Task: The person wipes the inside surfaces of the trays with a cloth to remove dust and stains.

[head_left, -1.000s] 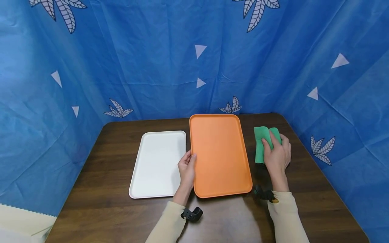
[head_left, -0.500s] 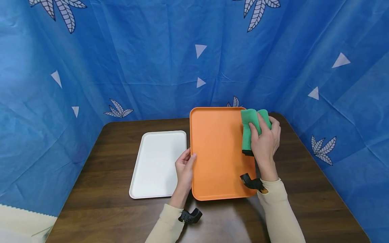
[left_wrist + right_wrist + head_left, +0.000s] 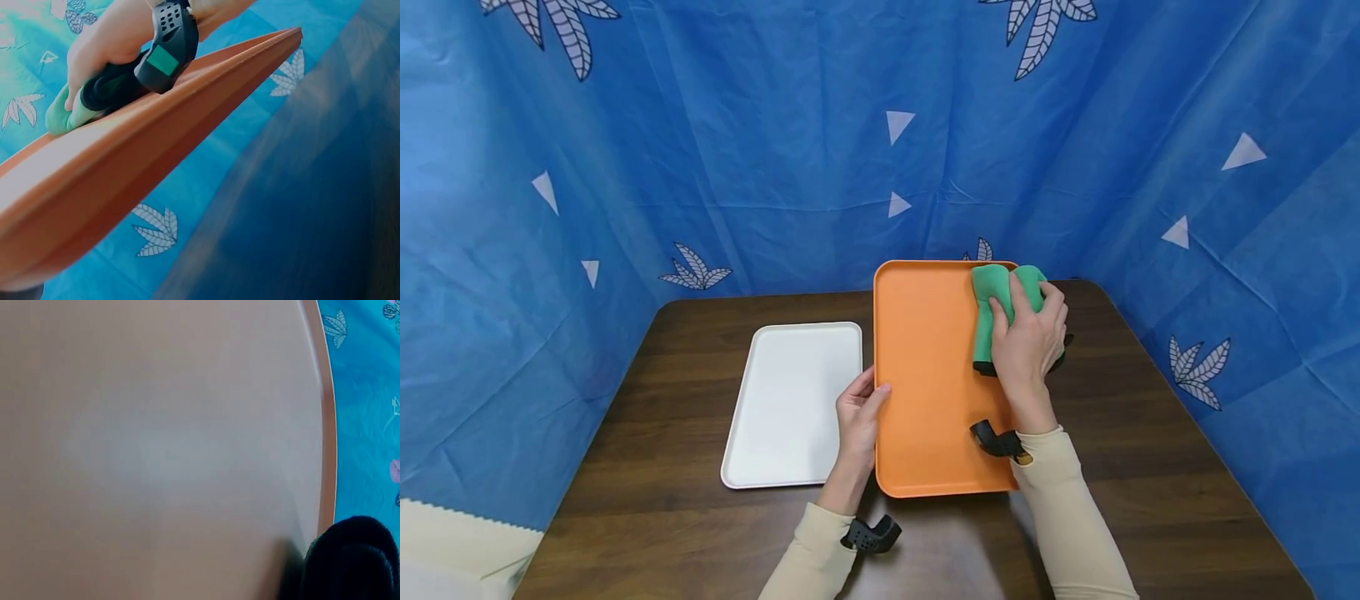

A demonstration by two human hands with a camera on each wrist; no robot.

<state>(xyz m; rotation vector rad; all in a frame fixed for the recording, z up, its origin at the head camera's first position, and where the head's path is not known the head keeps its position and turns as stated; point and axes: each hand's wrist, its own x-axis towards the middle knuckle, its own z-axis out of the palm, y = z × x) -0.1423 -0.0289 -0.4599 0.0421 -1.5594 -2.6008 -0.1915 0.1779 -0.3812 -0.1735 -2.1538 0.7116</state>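
Note:
An orange tray point(image 3: 928, 400) is raised off the table, as the left wrist view shows its underside clear of the wood. By its left rim my left hand point(image 3: 856, 421) grips it, thumb over the edge. My right hand point(image 3: 1028, 346) holds a folded green cloth point(image 3: 987, 321) with dark edging against the tray's upper right part. In the left wrist view the cloth point(image 3: 59, 115) lies on the tray's inner face under the right hand. The right wrist view is mostly filled by the tray point(image 3: 175, 437), with the cloth's dark edge point(image 3: 353, 550) at the lower right.
A white tray point(image 3: 793, 400) lies on the dark wooden table point(image 3: 662, 467), left of the orange one. Blue patterned fabric point(image 3: 775, 167) hangs behind the table and along both sides. Each wrist carries a black camera mount point(image 3: 872, 533).
The right hand has brought the green cloth left from beside the orange tray onto its upper right part. The orange tray has risen slightly; the left hand keeps its hold.

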